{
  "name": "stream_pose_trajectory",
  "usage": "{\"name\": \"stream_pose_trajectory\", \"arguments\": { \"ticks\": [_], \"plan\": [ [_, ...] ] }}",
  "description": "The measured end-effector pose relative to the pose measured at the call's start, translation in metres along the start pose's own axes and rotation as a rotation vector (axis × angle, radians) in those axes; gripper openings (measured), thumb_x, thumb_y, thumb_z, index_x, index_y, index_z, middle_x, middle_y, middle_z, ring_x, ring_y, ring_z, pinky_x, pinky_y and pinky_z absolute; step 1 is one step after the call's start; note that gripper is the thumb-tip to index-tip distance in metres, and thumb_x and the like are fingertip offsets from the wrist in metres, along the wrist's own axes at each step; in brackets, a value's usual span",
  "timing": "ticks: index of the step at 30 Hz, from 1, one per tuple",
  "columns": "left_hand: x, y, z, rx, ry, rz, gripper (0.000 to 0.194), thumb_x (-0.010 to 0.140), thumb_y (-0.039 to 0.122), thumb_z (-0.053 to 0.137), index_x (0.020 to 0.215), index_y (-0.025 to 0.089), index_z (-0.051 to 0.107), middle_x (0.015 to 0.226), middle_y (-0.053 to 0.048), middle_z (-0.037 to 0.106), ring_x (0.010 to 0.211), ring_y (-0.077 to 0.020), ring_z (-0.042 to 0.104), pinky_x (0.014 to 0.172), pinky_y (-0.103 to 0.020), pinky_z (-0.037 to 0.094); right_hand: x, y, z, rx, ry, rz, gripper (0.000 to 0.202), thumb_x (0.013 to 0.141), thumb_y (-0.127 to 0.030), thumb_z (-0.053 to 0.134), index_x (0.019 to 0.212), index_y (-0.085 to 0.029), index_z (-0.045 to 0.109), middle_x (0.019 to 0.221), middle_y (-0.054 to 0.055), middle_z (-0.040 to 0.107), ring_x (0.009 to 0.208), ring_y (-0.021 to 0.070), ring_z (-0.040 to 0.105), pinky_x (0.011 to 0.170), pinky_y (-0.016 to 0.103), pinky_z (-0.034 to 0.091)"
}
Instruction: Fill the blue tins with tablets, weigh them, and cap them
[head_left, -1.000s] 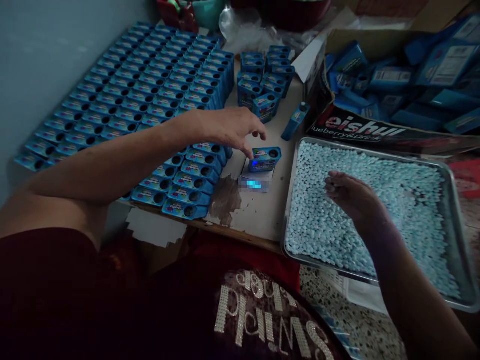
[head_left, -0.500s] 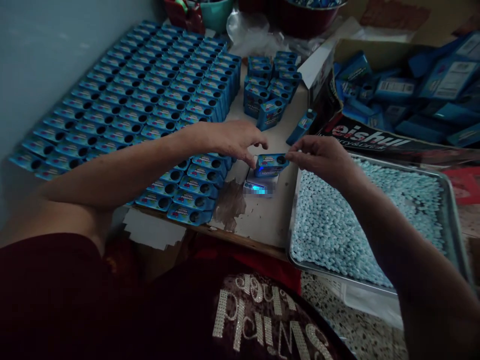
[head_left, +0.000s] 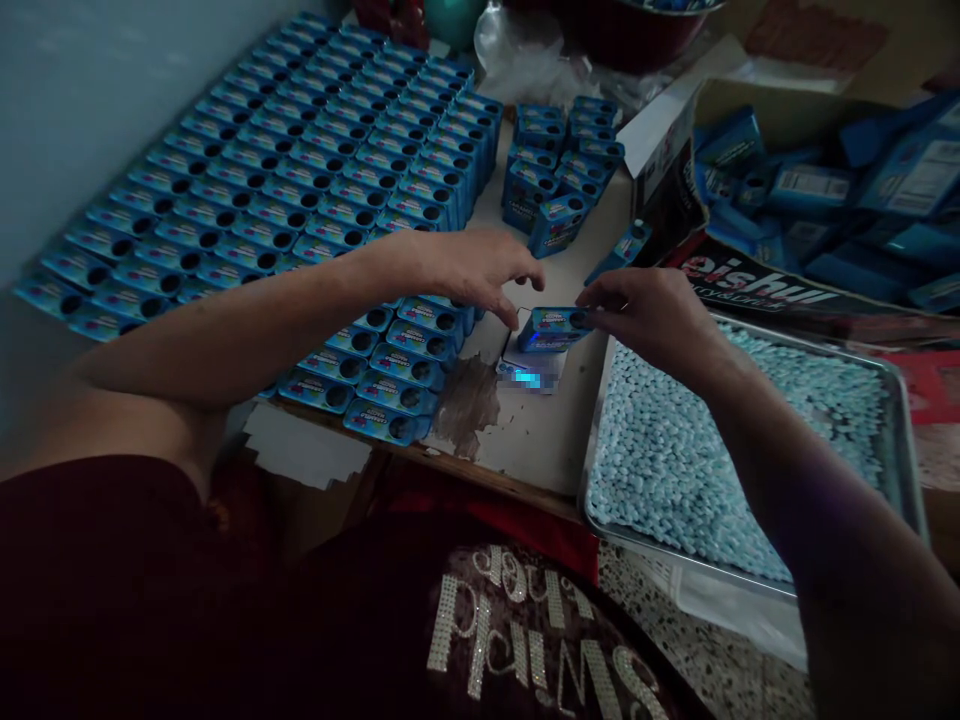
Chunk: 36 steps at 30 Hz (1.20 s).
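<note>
Right now, a small blue box [head_left: 555, 330] stands on a lit scale [head_left: 529, 378], between the person's two grips. The left grip [head_left: 480, 265] hangs just beside the box's left end, its thumb and fingers apart. The right grip [head_left: 652, 310] is at the opposite end, fingertips drawn in over the box's edge; whether they are clamped on anything, one cannot tell. Rows of similar boxes [head_left: 300, 170] cover the desk [head_left: 525, 455] on the left, while a metal tray [head_left: 906, 440] of pale blue pellets [head_left: 667, 470] lies beneath the right forearm [head_left: 810, 490]
</note>
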<state>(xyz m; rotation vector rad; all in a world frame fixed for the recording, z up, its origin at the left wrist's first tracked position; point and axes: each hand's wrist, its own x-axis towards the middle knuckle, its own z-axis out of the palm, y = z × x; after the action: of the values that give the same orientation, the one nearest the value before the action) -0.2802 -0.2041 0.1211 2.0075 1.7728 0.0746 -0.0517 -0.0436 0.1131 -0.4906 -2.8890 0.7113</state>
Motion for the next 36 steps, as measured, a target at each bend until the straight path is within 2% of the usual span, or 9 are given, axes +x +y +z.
{"name": "stream_pose_trajectory", "arguments": {
  "ticks": [4,8,11,14,17,22,26,32,36],
  "plan": [
    [0.001,-0.003,0.000,-0.006,0.009,0.019,0.074,0.094,0.057,0.073,0.160,0.023,0.065,0.152,-0.012,0.072,0.136,-0.0342,0.065,0.116,-0.041,0.048,-0.014,0.029,-0.003,0.029,0.115,0.057,0.013,0.089,-0.021,0.082,0.099,-0.026,0.090,0.089,0.004,0.083,0.081,0.0246,0.074,0.079,0.040,0.053],
    [0.000,-0.006,-0.002,-0.004,0.003,0.007,0.075,0.093,0.058,0.074,0.158,0.022,0.067,0.150,-0.014,0.073,0.135,-0.0346,0.066,0.115,-0.040,0.048,-0.051,0.067,-0.007,0.224,0.160,0.271,0.022,0.084,-0.045,0.093,0.094,-0.027,0.088,0.076,0.003,0.079,0.066,0.0217,0.070,0.063,0.037,0.052],
    [0.004,-0.002,-0.004,-0.004,-0.005,0.008,0.074,0.094,0.059,0.072,0.157,0.019,0.068,0.150,-0.015,0.073,0.135,-0.0343,0.066,0.114,-0.040,0.048,-0.073,0.072,-0.011,0.353,0.150,0.373,0.034,0.075,-0.057,0.097,0.083,-0.026,0.085,0.065,0.002,0.073,0.056,0.0187,0.063,0.054,0.035,0.047],
    [0.014,0.006,-0.004,0.001,-0.009,0.022,0.074,0.095,0.061,0.072,0.156,0.019,0.068,0.150,-0.015,0.073,0.137,-0.0350,0.066,0.115,-0.039,0.047,-0.073,0.052,-0.015,0.361,0.147,0.333,0.027,0.075,-0.049,0.097,0.080,-0.026,0.084,0.063,0.001,0.071,0.057,0.0185,0.061,0.054,0.035,0.046],
    [0.023,0.015,-0.004,0.035,-0.014,0.021,0.076,0.093,0.062,0.075,0.157,0.020,0.068,0.149,-0.015,0.073,0.138,-0.0358,0.064,0.117,-0.040,0.046,-0.057,0.026,-0.013,0.333,0.182,0.219,0.013,0.081,-0.037,0.092,0.083,-0.027,0.085,0.077,0.004,0.077,0.072,0.0229,0.070,0.067,0.038,0.054],
    [0.016,0.010,-0.006,0.091,-0.062,-0.025,0.080,0.091,0.061,0.077,0.160,0.023,0.066,0.152,-0.014,0.072,0.142,-0.0377,0.062,0.118,-0.042,0.045,-0.029,0.003,0.015,0.218,0.182,0.039,0.006,0.090,-0.026,0.080,0.090,-0.026,0.086,0.090,0.005,0.082,0.086,0.0258,0.074,0.080,0.039,0.056],
    [0.006,-0.006,-0.005,0.086,-0.050,-0.034,0.082,0.090,0.062,0.078,0.162,0.024,0.064,0.153,-0.012,0.072,0.142,-0.0363,0.061,0.118,-0.039,0.045,-0.021,0.013,0.033,0.160,0.164,-0.034,0.010,0.090,-0.025,0.081,0.098,-0.026,0.088,0.094,0.005,0.083,0.089,0.0261,0.074,0.082,0.039,0.054],
    [0.010,-0.015,0.000,0.054,-0.022,-0.009,0.079,0.092,0.063,0.077,0.161,0.024,0.065,0.150,-0.013,0.074,0.138,-0.0353,0.063,0.116,-0.038,0.046,-0.049,0.057,0.020,0.224,0.276,0.120,0.018,0.093,-0.044,0.085,0.104,-0.029,0.086,0.100,0.005,0.083,0.086,0.0268,0.072,0.076,0.040,0.053],
    [0.013,-0.011,0.000,0.030,-0.042,0.002,0.078,0.098,0.065,0.071,0.162,0.020,0.064,0.154,-0.015,0.071,0.141,-0.0366,0.062,0.117,-0.039,0.044,-0.097,0.082,0.033,0.083,0.046,0.091,0.025,0.095,-0.047,0.079,0.110,-0.026,0.079,0.109,0.012,0.082,0.096,0.0336,0.075,0.082,0.046,0.055]
  ]
}}
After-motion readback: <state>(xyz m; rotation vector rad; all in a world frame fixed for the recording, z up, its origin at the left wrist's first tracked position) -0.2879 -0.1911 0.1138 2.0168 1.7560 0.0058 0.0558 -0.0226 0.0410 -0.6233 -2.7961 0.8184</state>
